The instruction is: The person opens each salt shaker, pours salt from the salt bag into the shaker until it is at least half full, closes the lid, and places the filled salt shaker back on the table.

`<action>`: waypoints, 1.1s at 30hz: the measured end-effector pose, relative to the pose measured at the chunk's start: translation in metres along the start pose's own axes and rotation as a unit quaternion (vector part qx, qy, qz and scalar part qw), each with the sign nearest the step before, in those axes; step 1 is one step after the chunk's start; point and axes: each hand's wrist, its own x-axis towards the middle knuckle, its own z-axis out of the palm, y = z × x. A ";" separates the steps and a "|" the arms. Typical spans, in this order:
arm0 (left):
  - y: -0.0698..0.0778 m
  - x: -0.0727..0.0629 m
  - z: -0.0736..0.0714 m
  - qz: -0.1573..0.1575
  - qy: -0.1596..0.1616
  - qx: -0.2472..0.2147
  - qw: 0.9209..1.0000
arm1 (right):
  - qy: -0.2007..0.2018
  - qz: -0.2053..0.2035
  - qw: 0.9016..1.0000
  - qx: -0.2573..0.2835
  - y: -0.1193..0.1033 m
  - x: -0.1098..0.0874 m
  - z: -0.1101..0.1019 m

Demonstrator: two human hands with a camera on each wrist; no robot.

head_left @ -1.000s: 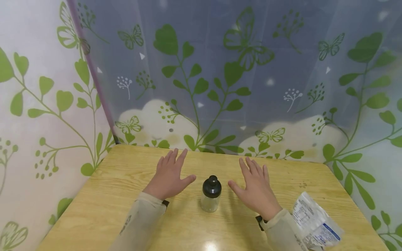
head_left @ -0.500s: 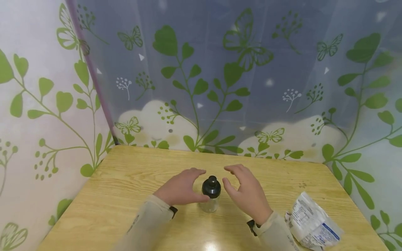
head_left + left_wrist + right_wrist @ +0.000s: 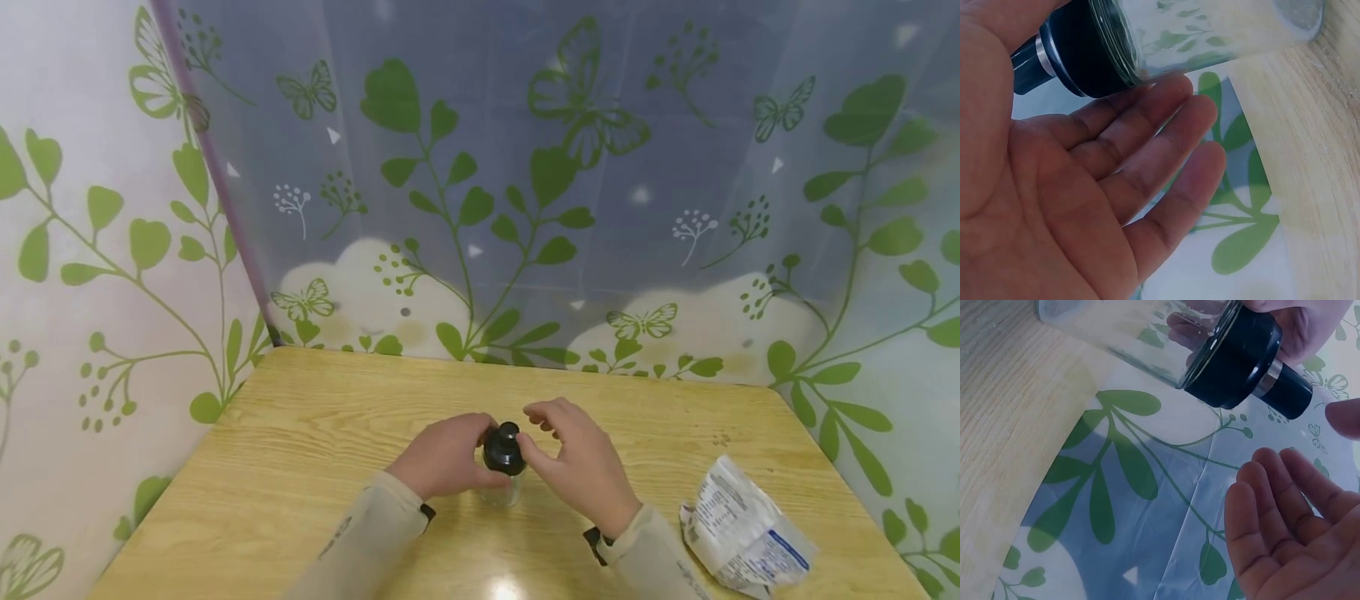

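One bottle [image 3: 501, 497] stands upright on the table [image 3: 337, 400], between the left hand [image 3: 444, 457] and the right hand [image 3: 581, 460], nearer the left. Its black cap [image 3: 501, 456] is on, with a small knob [image 3: 509, 430] on top. The left hand holds the bottle near the cap's lower edge, thumb on the near side and fingers reaching behind; in the right wrist view some of those fingers show through the glass. The grip looks light, though how hard it presses I cannot tell.

The right hand holds nothing. Its fingers bend loosely beyond the cap and its thumb is near the knob; the right wrist view shows a gap between thumb and knob, so the hand is parted rather than pinching.

As far as the pictures show, the work looks barely begun: one hand is on the bottle, while the other's hold is not yet made. The cap sits straight on the glass, so any opening appears undone, and the bottle rests with its base on the wood, not lifted. Whether it has anything inside I cannot tell for sure.

Outward of the right hand, beside the right sleeve [image 3: 648, 550], lies a crumpled packet [image 3: 746, 533], touched by neither hand. Beyond both hands hangs a leaf-printed cloth [image 3: 420, 192].
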 end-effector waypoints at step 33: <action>0.013 -0.002 0.008 0.042 -0.028 0.003 0.999 | -0.032 -0.015 0.999 -0.012 0.003 -0.002 -0.001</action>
